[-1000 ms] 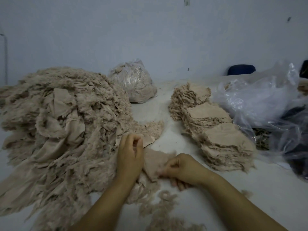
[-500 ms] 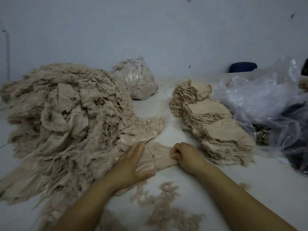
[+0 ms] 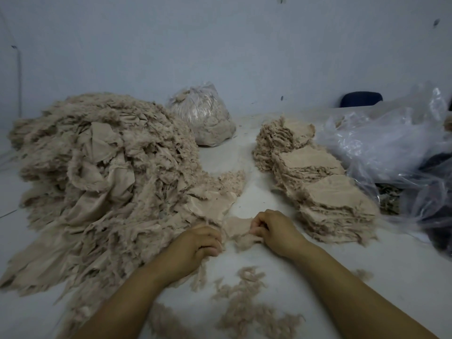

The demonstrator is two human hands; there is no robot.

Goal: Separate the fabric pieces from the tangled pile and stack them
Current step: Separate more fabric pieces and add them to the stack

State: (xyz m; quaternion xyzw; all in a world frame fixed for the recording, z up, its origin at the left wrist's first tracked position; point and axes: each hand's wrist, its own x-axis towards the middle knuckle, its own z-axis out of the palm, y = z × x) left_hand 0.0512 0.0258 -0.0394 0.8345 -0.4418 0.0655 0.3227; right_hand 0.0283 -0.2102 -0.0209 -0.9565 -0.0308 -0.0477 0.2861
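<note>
Compared with half a second ago, the left hand (image 3: 195, 243) has changed from lying flat with fingers spread on the fabric to a curled grip at the near edge of the tangled pile (image 3: 97, 179), where it pinches the frayed cloth against the surface (image 3: 256, 192). The right hand (image 3: 274, 228) was already curled and remains so; its grip is closed on the right end of a single fabric piece (image 3: 236, 225), which now lies stretched between the two hands, just in front of the pile's edge. Judgement: the piece is being drawn free of the pile, with the left hand anchoring the remainder while the right pulls away. The piece does not yet appear fully detached; its left end runs into the pile near the left knuckles, and the exact point of separation cannot be made out. The finished stacks (image 3: 318, 182) stand in a row to the right, just beyond the right hand, and the nearest one is the likely destination. Loose fibre tufts (image 3: 247, 311) lie scattered on the surface between the forearms. A filled plastic bag (image 3: 203, 116) sits behind the pile, and crumpled clear plastic sheeting (image 3: 391, 143) lies to the right of the stacks. The bulk of the pile remains unsorted, so the task is far from complete.
</note>
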